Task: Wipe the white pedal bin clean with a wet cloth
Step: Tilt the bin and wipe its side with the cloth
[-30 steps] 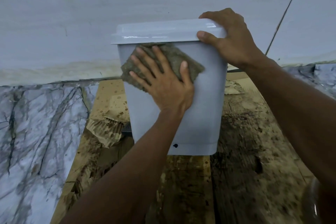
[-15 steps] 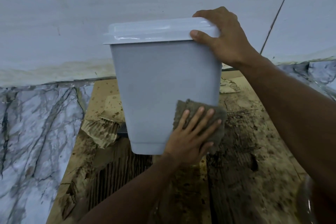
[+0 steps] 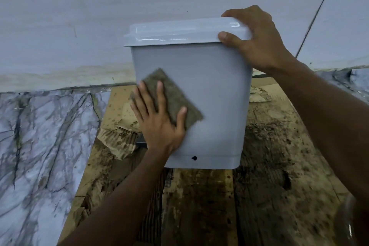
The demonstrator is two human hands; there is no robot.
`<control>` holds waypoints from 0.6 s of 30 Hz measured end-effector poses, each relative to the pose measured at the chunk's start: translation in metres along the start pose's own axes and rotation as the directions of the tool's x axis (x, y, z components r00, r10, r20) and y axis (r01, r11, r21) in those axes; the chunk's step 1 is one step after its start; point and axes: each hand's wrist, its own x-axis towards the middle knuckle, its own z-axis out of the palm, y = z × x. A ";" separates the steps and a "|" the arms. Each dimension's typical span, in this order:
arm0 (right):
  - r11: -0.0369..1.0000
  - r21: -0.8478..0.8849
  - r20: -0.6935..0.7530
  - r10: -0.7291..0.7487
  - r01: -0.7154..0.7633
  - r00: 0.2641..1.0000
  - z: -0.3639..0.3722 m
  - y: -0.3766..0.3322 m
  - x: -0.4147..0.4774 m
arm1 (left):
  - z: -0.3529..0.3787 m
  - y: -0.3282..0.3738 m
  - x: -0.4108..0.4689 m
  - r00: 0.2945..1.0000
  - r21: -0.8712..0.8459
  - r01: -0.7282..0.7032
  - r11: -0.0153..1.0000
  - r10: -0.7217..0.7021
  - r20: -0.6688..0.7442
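Observation:
The white pedal bin [image 3: 215, 94] stands upright on soiled cardboard, its lid [image 3: 179, 32] closed. My right hand [image 3: 257, 44] grips the lid's right corner, thumb on the front edge. My left hand [image 3: 159, 120] lies flat with fingers spread, pressing a brown-grey cloth [image 3: 175, 94] against the left half of the bin's near side. A small black spot [image 3: 194, 158] shows near the bin's bottom edge. The pedal is mostly hidden behind my left wrist.
Dirty, torn cardboard [image 3: 259, 195] covers the floor under and around the bin. White-grey marbled tiles [image 3: 40, 146] lie to the left and far right. A pale wall [image 3: 79, 16] rises right behind the bin. A blurred shiny object [image 3: 347, 225] sits at the bottom right corner.
My left hand slid the cloth from the top of the bin's side down to its lower right, then back up to the left middle. The right hand kept its hold on the lid.

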 end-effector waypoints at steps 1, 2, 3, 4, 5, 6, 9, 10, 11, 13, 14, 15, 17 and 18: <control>1.000 0.001 -0.004 0.001 -0.001 1.000 0.000 0.000 0.000 | -0.002 0.010 0.016 0.998 -0.014 0.065 0.998 -0.065 -0.017; 1.000 0.000 -0.007 0.004 -0.004 1.000 0.000 0.000 0.000 | -0.004 0.022 0.031 0.994 -0.010 0.104 0.994 -0.105 -0.025; 1.000 -0.003 -0.010 0.007 -0.007 1.000 0.001 0.000 0.000 | -0.005 0.034 0.042 0.993 0.005 0.119 0.993 -0.119 -0.025; 1.000 -0.004 -0.012 0.013 -0.013 1.000 0.001 -0.001 0.000 | -0.005 0.047 0.051 0.994 0.023 0.108 0.994 -0.107 -0.017; 1.000 -0.003 -0.014 0.017 -0.017 1.000 0.001 -0.001 0.000 | -0.004 0.061 0.056 0.998 0.039 0.070 0.997 -0.070 -0.007; 1.000 0.000 -0.015 0.016 -0.016 1.000 0.001 -0.002 0.000 | -0.003 0.074 0.056 1.000 0.047 0.004 0.999 -0.004 0.005; 1.000 0.015 -0.009 0.016 -0.016 1.000 0.000 -0.002 -0.001 | 0.006 0.099 0.034 0.956 0.030 -0.284 0.958 0.280 0.089; 1.000 0.019 -0.003 0.023 -0.023 1.000 -0.001 -0.001 -0.001 | 0.010 0.099 0.020 0.922 0.015 -0.372 0.928 0.368 0.124; 0.999 0.020 0.003 0.027 -0.027 1.000 -0.002 0.000 -0.002 | 0.015 0.095 0.004 0.883 0.000 -0.449 0.893 0.444 0.149; 1.000 0.015 0.009 0.026 -0.026 1.000 -0.002 0.001 -0.002 | 0.022 0.077 -0.028 0.810 -0.010 -0.566 0.824 0.558 0.181; 1.000 0.010 0.008 0.021 -0.021 1.000 -0.002 0.001 -0.003 | 0.025 0.064 -0.043 0.781 -0.005 -0.603 0.798 0.591 0.199; 1.000 0.003 0.004 0.012 -0.012 1.000 -0.002 0.000 -0.003 | 0.026 0.048 -0.056 0.770 0.007 -0.616 0.788 0.600 0.217; 1.000 -0.002 -0.002 -0.001 0.001 1.000 -0.002 -0.002 -0.003 | 0.025 0.012 -0.075 0.817 0.036 -0.552 0.833 0.531 0.223; 1.000 -0.002 -0.005 -0.004 0.004 1.000 -0.002 -0.002 -0.003 | 0.022 -0.004 -0.080 0.862 0.053 -0.481 0.875 0.461 0.211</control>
